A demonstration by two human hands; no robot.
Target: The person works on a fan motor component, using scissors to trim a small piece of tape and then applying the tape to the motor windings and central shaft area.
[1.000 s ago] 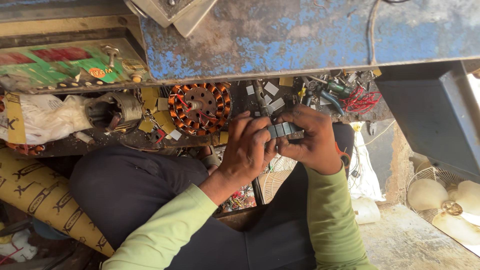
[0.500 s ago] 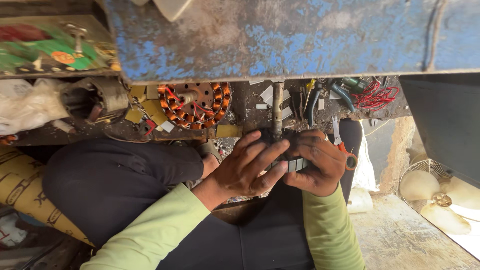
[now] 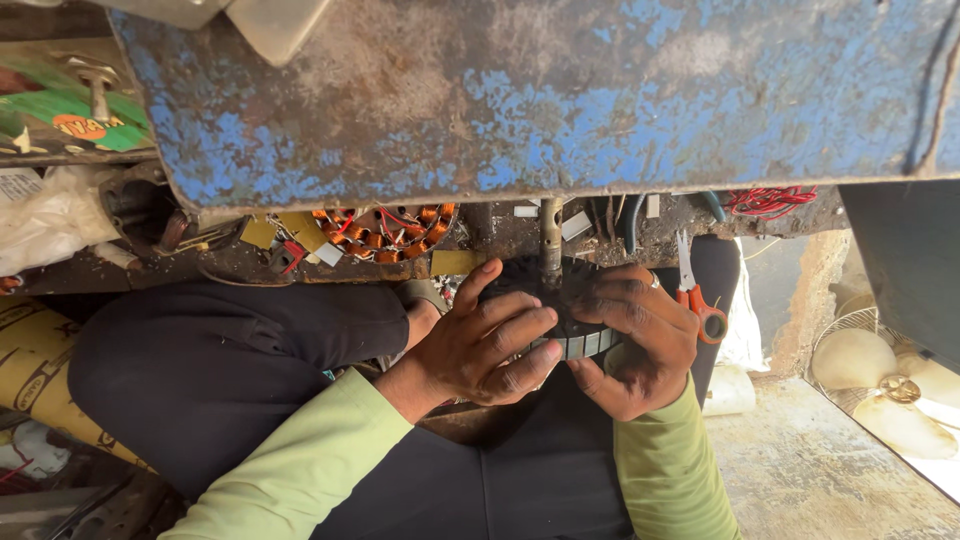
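Both my hands grip a round dark motor part with a silver laminated rim point(image 3: 588, 345), held over my lap. A metal shaft point(image 3: 550, 240) sticks out of it toward the workbench edge. My left hand point(image 3: 480, 345) covers its left side with fingers spread across the top. My right hand point(image 3: 640, 345) wraps its right side, thumb under the rim. Green sleeves cover both forearms. Most of the part is hidden under my fingers.
A worn blue metal slab point(image 3: 550, 90) spans the top. Beneath it lie a copper-wound stator point(image 3: 385, 228), red-handled scissors point(image 3: 695, 290), red wires point(image 3: 770, 200) and a white plastic bag point(image 3: 45, 215). Cream fan blades point(image 3: 890, 380) sit right, a yellow cardboard tube point(image 3: 40, 370) left.
The view has shifted so the blue slab fills more of the top. My hands, still on the motor part, sit lower and closer to my lap, and the stator is now partly hidden.
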